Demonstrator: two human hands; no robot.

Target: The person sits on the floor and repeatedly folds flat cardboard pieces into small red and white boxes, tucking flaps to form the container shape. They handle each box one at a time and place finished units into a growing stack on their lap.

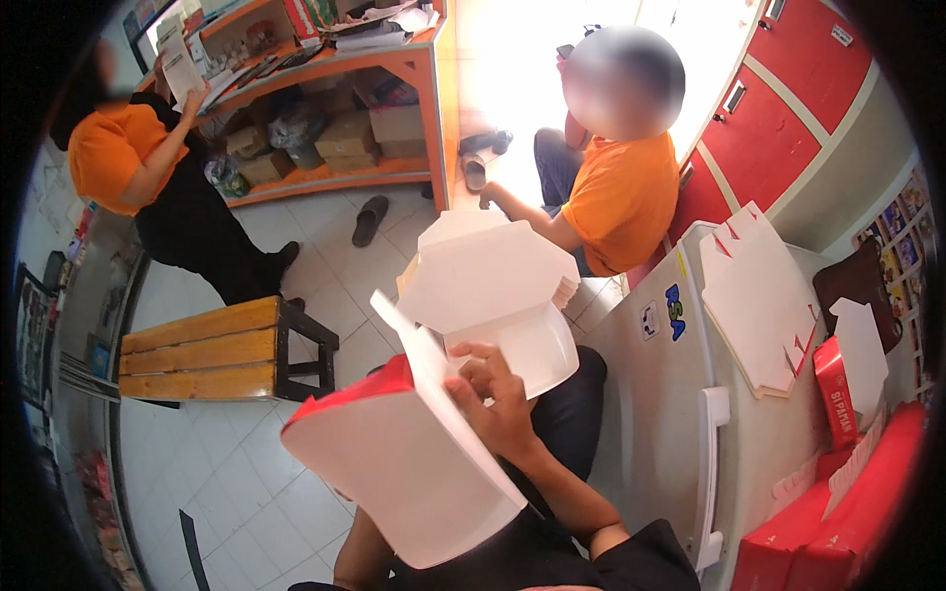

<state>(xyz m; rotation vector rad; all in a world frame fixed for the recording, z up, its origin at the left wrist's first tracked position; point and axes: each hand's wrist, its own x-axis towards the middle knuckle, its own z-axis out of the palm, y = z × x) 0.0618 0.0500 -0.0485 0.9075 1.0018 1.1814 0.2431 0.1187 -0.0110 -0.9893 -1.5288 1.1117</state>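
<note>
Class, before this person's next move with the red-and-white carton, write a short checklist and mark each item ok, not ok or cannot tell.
1. Right hand grips the carton: ok.
2. Left hand in view: not ok, hidden behind the carton.
3. Carton flaps fully folded: cannot tell.
4. Flat blanks lie within reach on the white cabinet: ok.
5. Finished red cartons stacked at the right: ok.

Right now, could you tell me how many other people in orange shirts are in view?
2: one person stands at the upper left by the orange shelf holding a paper; another sits at top centre near the red cabinets. Others may be out of view.
</note>
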